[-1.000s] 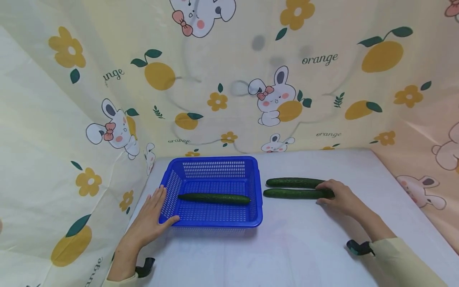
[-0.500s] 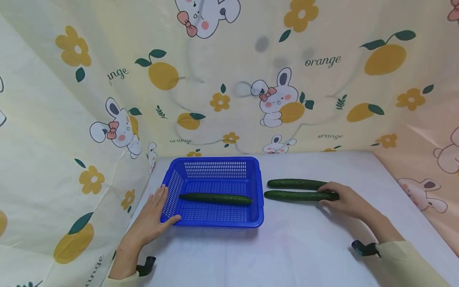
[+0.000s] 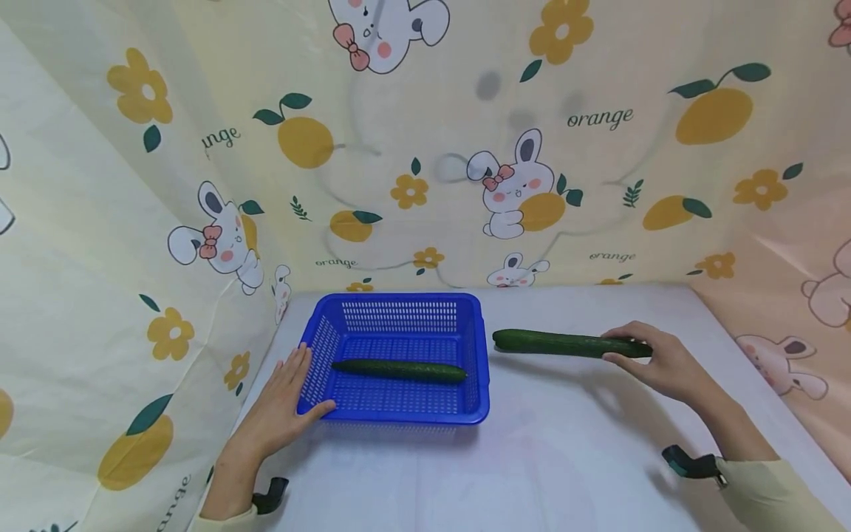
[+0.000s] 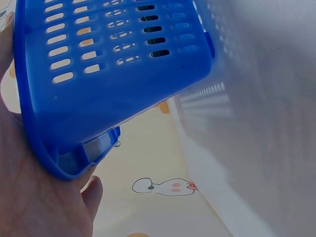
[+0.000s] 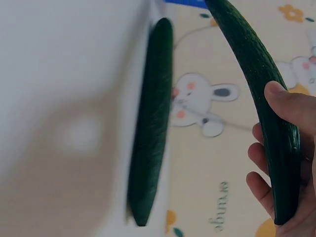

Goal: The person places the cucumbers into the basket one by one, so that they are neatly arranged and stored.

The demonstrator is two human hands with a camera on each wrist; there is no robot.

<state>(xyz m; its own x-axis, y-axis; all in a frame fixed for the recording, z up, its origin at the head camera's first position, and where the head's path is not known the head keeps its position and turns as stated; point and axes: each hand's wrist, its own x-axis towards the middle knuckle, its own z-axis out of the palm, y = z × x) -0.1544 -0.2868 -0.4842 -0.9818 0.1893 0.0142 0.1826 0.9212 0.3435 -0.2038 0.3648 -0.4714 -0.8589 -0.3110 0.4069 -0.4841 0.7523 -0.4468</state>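
Observation:
My right hand (image 3: 654, 362) grips one end of a dark green cucumber (image 3: 558, 343), its thumb and fingers on opposite sides. In the right wrist view this held cucumber (image 5: 261, 84) is up off the table, and a second cucumber (image 5: 152, 118) lies on the white surface beside it. From the head view that second one is mostly hidden behind the held one. A third cucumber (image 3: 399, 370) lies lengthwise in the blue perforated basket (image 3: 425, 420). My left hand (image 3: 275, 410) rests with straight fingers on the basket's left side, thumb over the front left corner.
The basket stands on a white table (image 3: 532, 458), left of the loose cucumbers. A cream cloth (image 3: 425, 111) printed with rabbits and oranges hangs at the back and both sides of the table.
My right hand has lifted the nearer of the two loose cucumbers and moved slightly to the right with it. The left hand and basket have stayed in place.

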